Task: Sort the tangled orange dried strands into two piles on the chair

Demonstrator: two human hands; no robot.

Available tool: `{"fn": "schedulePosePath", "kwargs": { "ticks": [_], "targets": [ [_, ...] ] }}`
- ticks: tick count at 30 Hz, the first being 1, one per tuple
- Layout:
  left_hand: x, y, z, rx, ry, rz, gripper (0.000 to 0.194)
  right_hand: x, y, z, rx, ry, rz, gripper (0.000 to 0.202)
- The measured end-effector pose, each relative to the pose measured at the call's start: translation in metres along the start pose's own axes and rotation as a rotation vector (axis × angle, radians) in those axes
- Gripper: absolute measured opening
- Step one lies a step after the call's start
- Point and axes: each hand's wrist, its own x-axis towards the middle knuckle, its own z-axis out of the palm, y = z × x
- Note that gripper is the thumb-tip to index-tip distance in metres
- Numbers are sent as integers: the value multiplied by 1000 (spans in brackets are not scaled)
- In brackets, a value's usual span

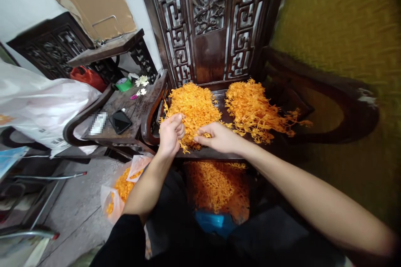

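My left hand (171,133) is closed in a fist at the left edge of a heap of orange artificial sprigs (194,102). Thin orange strands stick out beside and below its fingers, so it grips a sprig. Over the front right of that heap, my right hand (217,137) is pinched, thumb against curled fingers. Orange shows by its fingertips, but what they hold is too small to make out. A second, looser bundle of orange sprigs (250,110) lies to the right on the same dark wooden chair seat (220,98).
Below the seat, more orange sprigs (216,185) lie near a blue plastic object (214,222). A plastic bag (108,200) of orange pieces stands on the floor at left. The side table (138,106) bears a black phone (120,121) and green tape (124,84). Curved armrests (351,96) flank the seat.
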Motion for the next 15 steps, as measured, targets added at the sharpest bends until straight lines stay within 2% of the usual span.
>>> {"fn": "schedulePosePath", "kwargs": {
  "ticks": [4,7,8,10,12,13,14,15],
  "targets": [
    [-8,0,9,-48,22,97,35,-6,-15,-16,-3,-49,20,25],
    [-9,6,11,-67,16,119,33,-13,-25,-23,-12,-120,-35,23],
    [-7,12,9,-72,19,118,32,-16,-27,-24,-21,-192,-65,22],
    [-3,28,1,-100,57,155,29,-22,-31,-22,-52,-435,-126,19],
    [-1,45,-8,-141,122,271,25,-23,-28,-20,-82,-673,-173,16],
    [-2,52,-12,-146,128,320,22,-21,-23,-21,-85,-707,-178,15],
    [-5,55,-14,-132,98,328,21,-15,-16,-24,-79,-648,-160,14],
    [-9,56,-14,-108,53,330,21,-6,-7,-28,-61,-515,-126,13]
  ]
}}
